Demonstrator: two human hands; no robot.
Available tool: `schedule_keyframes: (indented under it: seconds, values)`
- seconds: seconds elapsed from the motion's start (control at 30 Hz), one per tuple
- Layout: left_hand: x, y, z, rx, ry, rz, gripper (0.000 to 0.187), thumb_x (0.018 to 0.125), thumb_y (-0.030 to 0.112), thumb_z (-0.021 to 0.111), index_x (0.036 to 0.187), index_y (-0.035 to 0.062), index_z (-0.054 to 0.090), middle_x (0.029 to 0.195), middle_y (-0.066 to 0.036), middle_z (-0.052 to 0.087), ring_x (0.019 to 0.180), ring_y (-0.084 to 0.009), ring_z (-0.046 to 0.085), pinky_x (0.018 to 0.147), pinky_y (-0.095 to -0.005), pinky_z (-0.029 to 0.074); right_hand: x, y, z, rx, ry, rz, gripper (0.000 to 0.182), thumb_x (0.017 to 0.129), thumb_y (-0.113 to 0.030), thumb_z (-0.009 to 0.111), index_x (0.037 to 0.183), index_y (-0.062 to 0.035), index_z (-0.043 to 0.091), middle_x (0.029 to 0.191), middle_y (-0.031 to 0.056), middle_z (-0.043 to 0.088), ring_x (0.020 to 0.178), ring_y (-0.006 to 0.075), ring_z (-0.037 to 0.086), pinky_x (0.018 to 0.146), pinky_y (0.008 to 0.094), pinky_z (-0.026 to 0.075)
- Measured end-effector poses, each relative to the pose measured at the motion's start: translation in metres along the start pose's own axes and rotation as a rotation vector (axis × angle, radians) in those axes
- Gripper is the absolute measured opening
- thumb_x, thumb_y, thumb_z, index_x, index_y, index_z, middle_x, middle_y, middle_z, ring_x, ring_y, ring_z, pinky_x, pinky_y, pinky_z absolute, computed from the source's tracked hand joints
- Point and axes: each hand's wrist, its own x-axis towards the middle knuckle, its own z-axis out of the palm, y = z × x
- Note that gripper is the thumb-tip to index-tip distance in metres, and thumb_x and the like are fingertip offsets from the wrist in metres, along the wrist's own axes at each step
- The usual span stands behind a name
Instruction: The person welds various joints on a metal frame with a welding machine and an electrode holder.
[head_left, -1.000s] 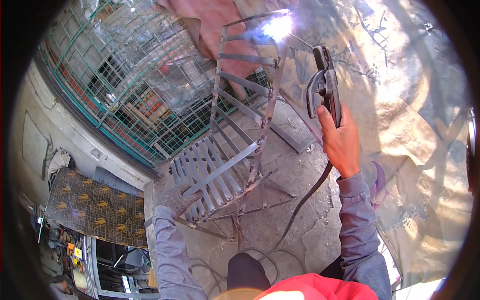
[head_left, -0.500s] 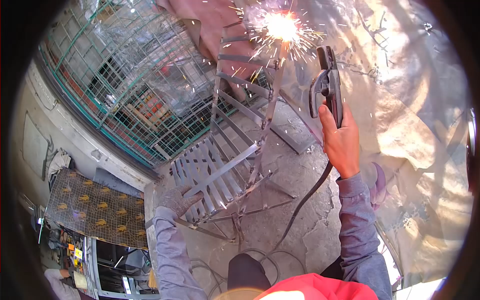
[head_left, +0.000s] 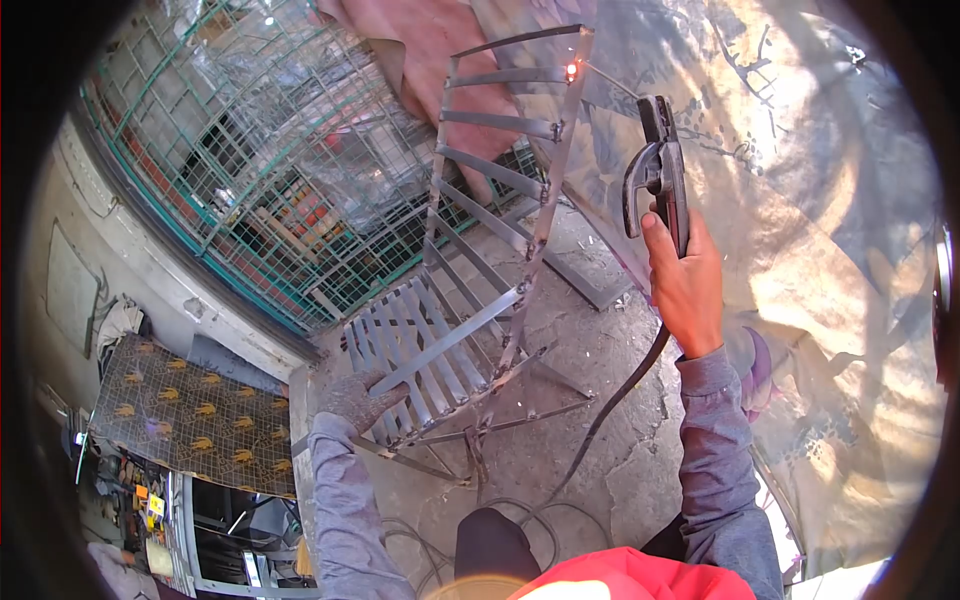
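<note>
A metal chair frame [head_left: 520,240] with flat slats across back and seat stands tilted before me. My right hand [head_left: 686,285], bare, is wrapped round a welding electrode holder [head_left: 668,180]. From its jaws a thin electrode [head_left: 610,78] reaches left towards the top of the chair back. A small orange-red spot [head_left: 571,71] glows on the upright there, by the second slat from the top. My left hand [head_left: 358,402], in a grey glove, grips the chair at the end of a flat armrest bar [head_left: 440,348]; part of its fingers is hidden.
A green wire mesh panel [head_left: 240,230] leans at the left. A patterned cloth sheet [head_left: 820,240] hangs on the right, a reddish sheet [head_left: 400,50] behind the chair. The black cable [head_left: 620,390] runs down to coils on the concrete floor. A patterned board [head_left: 190,415] lies lower left.
The bright arc and flying sparks at the chair back's top have gone, leaving a small glowing spot. The electrode now shows. My right hand has shifted very slightly; my left keeps its place.
</note>
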Motion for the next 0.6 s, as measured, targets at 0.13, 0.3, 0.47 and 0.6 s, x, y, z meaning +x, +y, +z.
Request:
schedule_keyframes:
  seconds: [0.13, 0.3, 0.47, 0.6]
  values:
    - [0.003, -0.005, 0.003, -0.018, 0.001, 0.005, 0.063, 0.084, 0.062, 0.069, 0.119, 0.0095, 0.074, 0.106, -0.023, 0.073, 0.101, -0.0397, 0.069, 0.089, -0.0462, 0.052, 0.001, -0.002, 0.001, -0.017, -0.012, 0.001, 0.039, 0.099, -0.036, 0.066, 0.11, 0.0008, 0.063, 0.083, 0.0056, 0.059, 0.077, 0.0156, 0.052, 0.073, 0.0324, 0.047]
    - [0.001, -0.002, 0.001, -0.032, 0.025, 0.011, 0.058, 0.085, 0.06, 0.069, 0.115, 0.0099, 0.076, 0.1, -0.022, 0.074, 0.095, -0.0382, 0.07, 0.087, -0.0451, 0.053, 0.001, -0.003, 0.001, -0.033, -0.029, 0.007, 0.038, 0.099, -0.036, 0.066, 0.111, 0.0002, 0.063, 0.083, 0.0054, 0.059, 0.077, 0.0149, 0.053, 0.073, 0.0319, 0.047]
    - [0.006, -0.013, 0.009, 0.021, 0.075, 0.083, 0.055, 0.086, 0.059, 0.069, 0.113, 0.0116, 0.076, 0.099, -0.02, 0.074, 0.094, -0.0378, 0.07, 0.086, -0.0453, 0.053, 0.001, -0.007, 0.003, -0.022, -0.037, 0.025, 0.037, 0.099, -0.035, 0.066, 0.112, -0.0002, 0.063, 0.083, 0.0049, 0.06, 0.077, 0.0137, 0.053, 0.073, 0.0311, 0.047]
    - [0.008, -0.014, 0.006, 0.021, 0.005, 0.056, 0.065, 0.084, 0.071, 0.064, 0.118, 0.0166, 0.074, 0.111, -0.018, 0.073, 0.106, -0.0383, 0.068, 0.093, -0.0467, 0.052, 0.002, -0.007, 0.003, -0.042, -0.018, -0.027, 0.037, 0.1, -0.035, 0.066, 0.113, -0.0003, 0.063, 0.083, 0.0034, 0.06, 0.077, 0.0128, 0.053, 0.072, 0.0306, 0.047]
